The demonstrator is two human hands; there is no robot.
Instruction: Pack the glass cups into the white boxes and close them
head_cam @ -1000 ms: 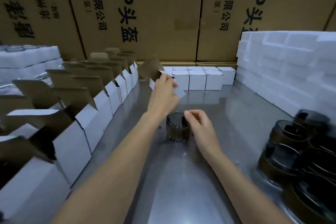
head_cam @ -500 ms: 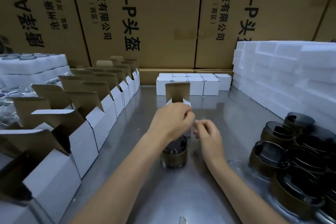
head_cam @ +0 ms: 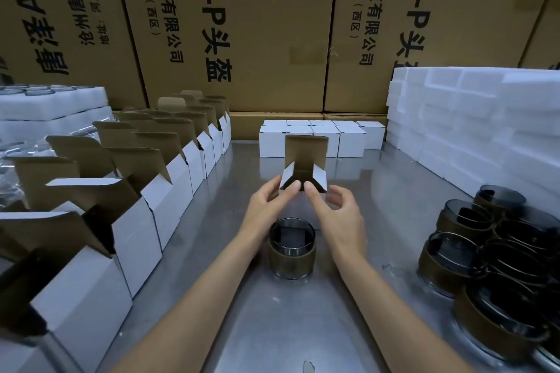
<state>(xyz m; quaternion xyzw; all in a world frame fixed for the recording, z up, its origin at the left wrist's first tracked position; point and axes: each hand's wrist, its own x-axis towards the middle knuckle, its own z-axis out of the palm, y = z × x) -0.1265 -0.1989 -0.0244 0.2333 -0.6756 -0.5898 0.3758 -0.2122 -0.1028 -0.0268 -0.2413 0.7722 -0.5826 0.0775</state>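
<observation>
Both hands hold one open white box above a glass cup on the steel surface.

The left hand and right hand grip the box from either side, thumbs at its two side flaps, its brown lid flap upright. The cup, with a brown band, stands upright just below, between the wrists. Open boxes line the left; closed boxes sit at the back; more cups cluster at right on the surface.

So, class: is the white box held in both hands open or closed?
Open. The white box has its brown lid flap standing upright and both side flaps angled outward, held by the left hand and right hand.
</observation>
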